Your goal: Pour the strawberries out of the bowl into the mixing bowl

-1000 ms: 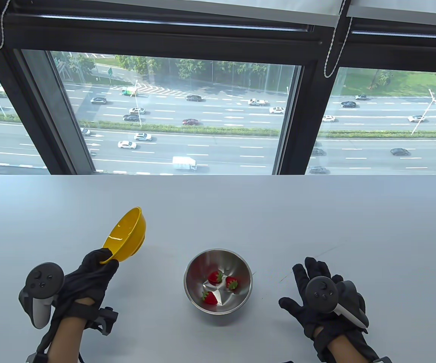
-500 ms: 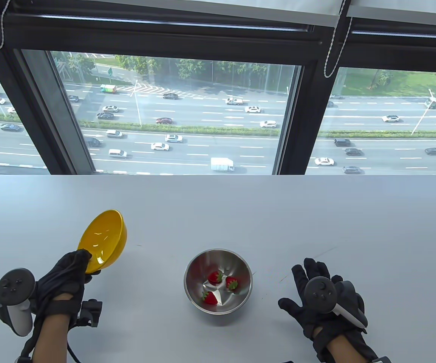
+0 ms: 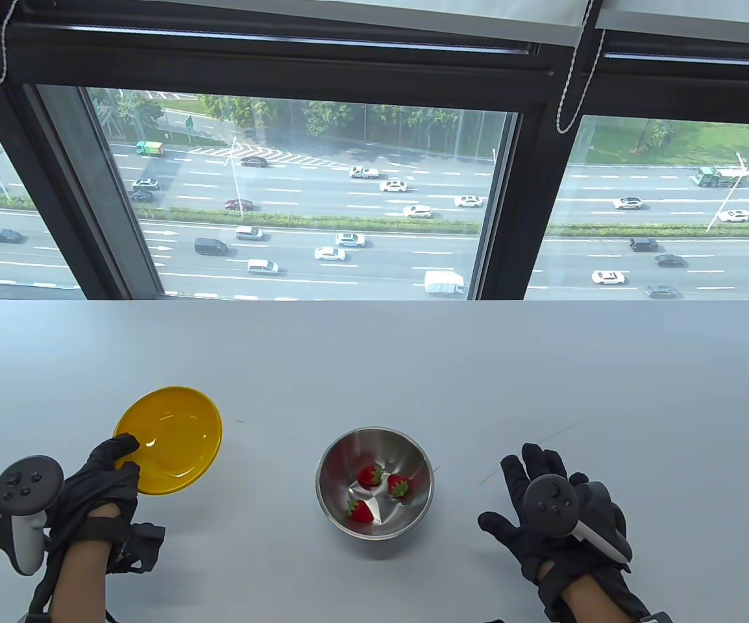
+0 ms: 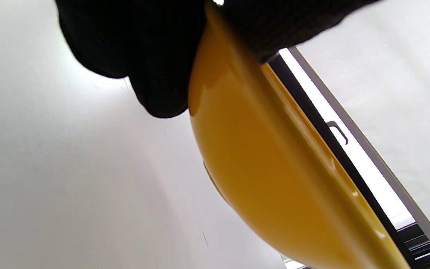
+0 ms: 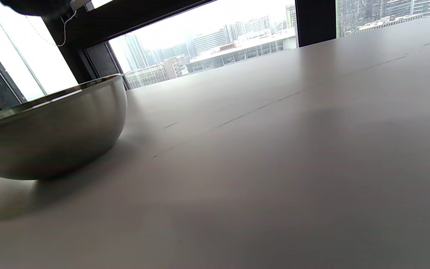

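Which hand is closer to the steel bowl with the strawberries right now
The right hand, narrowly. It lies open on the table just right of the steel bowl with a small gap. The left hand is farther off to the bowl's left, gripping the yellow bowl.

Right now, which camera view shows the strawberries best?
The table view: it looks down into the steel mixing bowl, where three strawberries lie on the bottom. The right wrist view sees only that bowl's outer wall from table height, its inside hidden. The left wrist view shows just the yellow bowl, no strawberries.
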A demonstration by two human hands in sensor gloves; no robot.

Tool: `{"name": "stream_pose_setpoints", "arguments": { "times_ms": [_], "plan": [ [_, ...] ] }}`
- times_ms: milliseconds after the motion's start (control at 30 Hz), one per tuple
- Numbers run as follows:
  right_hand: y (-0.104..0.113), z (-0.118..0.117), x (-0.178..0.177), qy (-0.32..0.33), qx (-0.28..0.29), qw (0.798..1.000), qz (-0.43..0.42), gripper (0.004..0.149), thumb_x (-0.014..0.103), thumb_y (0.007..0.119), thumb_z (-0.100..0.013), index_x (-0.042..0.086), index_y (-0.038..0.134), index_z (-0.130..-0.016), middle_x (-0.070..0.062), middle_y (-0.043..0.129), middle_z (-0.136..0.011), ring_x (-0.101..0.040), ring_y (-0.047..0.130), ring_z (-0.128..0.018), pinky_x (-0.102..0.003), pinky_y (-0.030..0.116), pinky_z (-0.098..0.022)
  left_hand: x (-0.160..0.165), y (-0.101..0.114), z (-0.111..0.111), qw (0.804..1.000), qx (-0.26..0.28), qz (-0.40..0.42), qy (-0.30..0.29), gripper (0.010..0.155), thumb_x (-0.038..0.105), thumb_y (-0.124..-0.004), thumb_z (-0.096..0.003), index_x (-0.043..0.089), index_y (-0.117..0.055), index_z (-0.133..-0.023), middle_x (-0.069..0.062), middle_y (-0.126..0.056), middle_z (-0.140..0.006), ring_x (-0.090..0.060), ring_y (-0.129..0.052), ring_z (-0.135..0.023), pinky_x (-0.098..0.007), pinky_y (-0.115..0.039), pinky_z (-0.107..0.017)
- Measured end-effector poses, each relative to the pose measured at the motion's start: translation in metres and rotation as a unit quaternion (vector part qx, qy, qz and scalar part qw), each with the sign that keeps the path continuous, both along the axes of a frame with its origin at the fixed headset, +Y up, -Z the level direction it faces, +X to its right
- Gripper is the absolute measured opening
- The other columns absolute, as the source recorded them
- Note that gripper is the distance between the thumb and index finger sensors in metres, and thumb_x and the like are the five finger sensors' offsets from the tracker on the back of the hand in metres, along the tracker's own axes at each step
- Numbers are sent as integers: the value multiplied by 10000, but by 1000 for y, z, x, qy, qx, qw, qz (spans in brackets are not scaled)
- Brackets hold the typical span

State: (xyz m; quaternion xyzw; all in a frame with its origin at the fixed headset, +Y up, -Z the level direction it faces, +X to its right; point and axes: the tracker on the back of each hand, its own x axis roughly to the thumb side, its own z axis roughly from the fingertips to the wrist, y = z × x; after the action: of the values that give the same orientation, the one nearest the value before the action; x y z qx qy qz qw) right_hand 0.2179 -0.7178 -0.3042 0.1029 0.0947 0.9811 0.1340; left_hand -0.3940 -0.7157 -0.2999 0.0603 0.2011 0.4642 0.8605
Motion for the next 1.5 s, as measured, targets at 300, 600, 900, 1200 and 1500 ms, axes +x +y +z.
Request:
{"name": "stream_pose_setpoints", "arguments": {
  "times_ms": [300, 600, 900, 1200, 1500],
  "plan": [
    [0, 0, 0, 3, -3, 1000, -1, 910, 698, 615, -385, 221, 260, -1073, -139, 42, -1122, -473, 125, -1043, -758, 169, -656, -5, -1, 1, 996, -51, -77, 20, 548, 110, -762, -390, 232, -768, -924, -174, -683, -1062, -421, -922, -856, -625, -710, -648],
    [0, 0, 0, 4, -4, 1000, -2, 911, 697, 616, -385, 219, 259, -1074, -140, 43, -1123, -474, 126, -1042, -759, 170, -656, -16, -10, 3, 989, -103, -95, 39, 539, 96, -755, -387, 237, -793, -905, -169, -709, -1048, -415, -934, -844, -617, -718, -645],
    [-1, 0, 0, 4, -5, 1000, -2, 909, 697, 616, -386, 220, 260, -1073, -141, 45, -1123, -474, 125, -1043, -759, 170, -656, -22, -16, 4, 985, -142, -93, 41, 511, 87, -741, -387, 260, -826, -860, -152, -743, -1032, -398, -943, -838, -611, -718, -646],
    [-1, 1, 0, 5, -8, 1000, -1, 910, 696, 616, -385, 219, 262, -1074, -141, 49, -1124, -475, 126, -1042, -759, 169, -655, -23, -19, 6, 981, -165, -95, 44, 499, 90, -739, -388, 257, -836, -849, -154, -755, -1025, -389, -952, -832, -604, -728, -641],
    [-1, 1, 0, 5, -10, 1000, 0, 907, 697, 616, -386, 221, 264, -1073, -141, 48, -1124, -474, 126, -1043, -759, 169, -655, -25, -23, 6, 978, -183, -93, 43, 495, 107, -735, -394, 246, -828, -860, -161, -737, -1035, -369, -951, -835, -603, -717, -647]
  ]
}}
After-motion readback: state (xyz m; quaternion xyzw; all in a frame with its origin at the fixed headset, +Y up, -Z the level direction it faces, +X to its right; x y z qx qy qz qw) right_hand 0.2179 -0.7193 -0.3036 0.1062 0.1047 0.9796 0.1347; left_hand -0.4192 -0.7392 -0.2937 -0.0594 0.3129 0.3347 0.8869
